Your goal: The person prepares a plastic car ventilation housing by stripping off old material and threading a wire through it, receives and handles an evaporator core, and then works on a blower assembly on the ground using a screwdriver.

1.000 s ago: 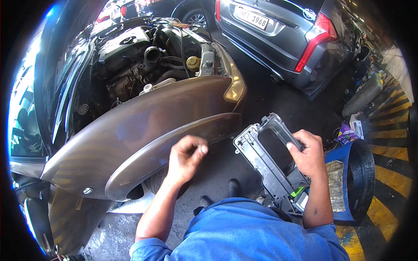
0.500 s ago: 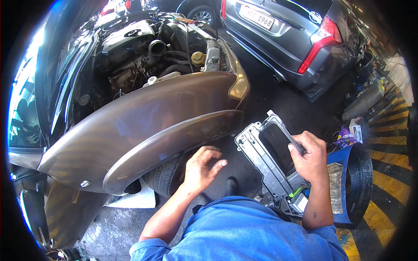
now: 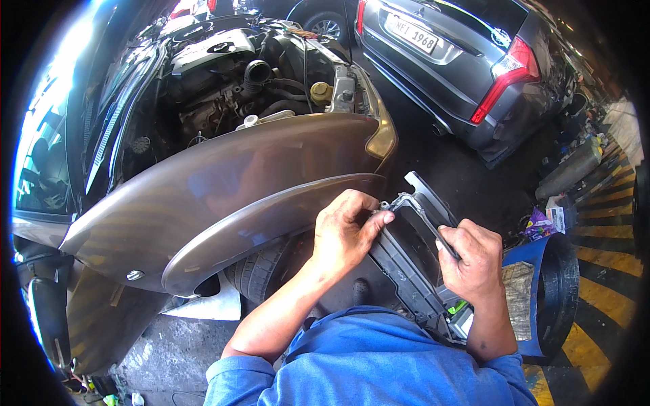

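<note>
A black plastic rectangular frame (image 3: 404, 276) with an open middle is held in front of me, slanting from upper left down toward my waist. My left hand (image 3: 347, 230) pinches its far left corner between thumb and fingers. My right hand (image 3: 472, 257) is closed around the bar on its right side. The lower end of the frame reaches down beside my blue shirt (image 3: 365, 358), where a bright green item (image 3: 458, 306) shows next to it. Fingertips of both hands are partly hidden.
At the left stands a car with its engine bay (image 3: 223, 88) uncovered, its bronze fender (image 3: 223, 176) and tyre (image 3: 254, 274) near my left arm. A grey car (image 3: 440, 68) is parked ahead. A blue drum (image 3: 542, 298) lies at right, by a yellow-and-black striped floor (image 3: 606, 298).
My left hand has moved right and forward from free air and taken hold of the frame's corner. The frame has tilted, and my right hand keeps its grip. The view has shifted slightly.
</note>
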`<state>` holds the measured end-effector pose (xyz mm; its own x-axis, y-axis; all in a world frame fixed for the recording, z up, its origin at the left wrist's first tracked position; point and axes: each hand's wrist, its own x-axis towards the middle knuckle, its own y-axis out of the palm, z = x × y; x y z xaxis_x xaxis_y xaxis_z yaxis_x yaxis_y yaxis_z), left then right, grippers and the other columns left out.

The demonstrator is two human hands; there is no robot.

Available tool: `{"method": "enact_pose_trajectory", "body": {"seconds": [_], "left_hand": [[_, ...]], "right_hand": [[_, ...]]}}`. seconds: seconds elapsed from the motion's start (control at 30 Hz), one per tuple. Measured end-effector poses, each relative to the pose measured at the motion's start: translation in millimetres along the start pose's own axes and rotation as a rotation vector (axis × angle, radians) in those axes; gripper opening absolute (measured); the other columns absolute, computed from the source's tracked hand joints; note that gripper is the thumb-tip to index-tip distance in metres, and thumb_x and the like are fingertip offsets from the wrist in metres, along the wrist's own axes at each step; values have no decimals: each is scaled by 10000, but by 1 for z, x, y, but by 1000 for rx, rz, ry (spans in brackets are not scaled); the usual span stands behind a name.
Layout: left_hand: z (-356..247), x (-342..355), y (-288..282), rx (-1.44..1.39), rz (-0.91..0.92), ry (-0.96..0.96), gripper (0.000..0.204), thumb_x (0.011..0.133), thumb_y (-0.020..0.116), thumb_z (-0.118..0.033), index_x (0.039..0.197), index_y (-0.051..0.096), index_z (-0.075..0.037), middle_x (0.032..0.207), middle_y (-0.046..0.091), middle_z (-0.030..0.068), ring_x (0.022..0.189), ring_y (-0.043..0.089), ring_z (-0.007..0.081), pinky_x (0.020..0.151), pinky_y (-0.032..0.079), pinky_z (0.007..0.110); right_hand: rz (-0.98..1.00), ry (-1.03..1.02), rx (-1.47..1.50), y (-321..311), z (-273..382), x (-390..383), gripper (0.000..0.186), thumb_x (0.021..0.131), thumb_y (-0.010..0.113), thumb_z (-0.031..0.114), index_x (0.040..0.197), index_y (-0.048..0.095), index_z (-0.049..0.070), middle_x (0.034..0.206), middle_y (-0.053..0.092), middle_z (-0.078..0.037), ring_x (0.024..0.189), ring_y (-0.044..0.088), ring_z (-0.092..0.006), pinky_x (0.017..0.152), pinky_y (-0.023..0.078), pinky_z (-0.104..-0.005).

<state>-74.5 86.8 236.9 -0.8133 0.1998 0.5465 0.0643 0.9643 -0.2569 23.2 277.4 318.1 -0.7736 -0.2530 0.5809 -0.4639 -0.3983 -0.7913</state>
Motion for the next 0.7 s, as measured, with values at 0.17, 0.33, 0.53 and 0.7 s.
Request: {"method": "enact_pose_trajectory", "body": {"seconds": [0.17, 0.33, 0.53, 0.7], "left_hand": [[4, -1, -3, 52, -8, 159, 232, 747, 811, -145, 867, 654, -23, 870, 689, 95, 812, 678, 257, 734, 546, 343], [-5, -2, -2, 53, 17, 70, 225, 751, 799, -113, 891, 653, -13, 942, 681, 117, 871, 677, 276, 766, 554, 345], [-1, -3, -3, 148, 38, 140, 141, 795, 753, -67, 876, 650, -17, 919, 670, 103, 811, 683, 262, 698, 564, 331], [1, -6, -7, 216, 123, 109, 116, 822, 721, -71, 889, 644, -15, 935, 660, 106, 828, 678, 282, 718, 561, 344]], "right_hand": [[-16, 18, 18, 0, -2, 1, 272, 620, 690, -40, 884, 645, 9, 673, 542, -100, 556, 578, -277, 500, 455, -366], [-13, -6, -14, 0, -3, 1, 276, 613, 696, -34, 881, 645, 8, 671, 543, -99, 558, 580, -277, 500, 457, -365], [-3, -3, 6, 2, -2, 1, 269, 613, 699, -30, 873, 647, 12, 669, 542, -98, 559, 581, -276, 501, 458, -365], [8, 15, 22, 5, -5, -6, 258, 609, 705, -30, 855, 644, 19, 666, 542, -95, 564, 586, -275, 504, 463, -362]]}}
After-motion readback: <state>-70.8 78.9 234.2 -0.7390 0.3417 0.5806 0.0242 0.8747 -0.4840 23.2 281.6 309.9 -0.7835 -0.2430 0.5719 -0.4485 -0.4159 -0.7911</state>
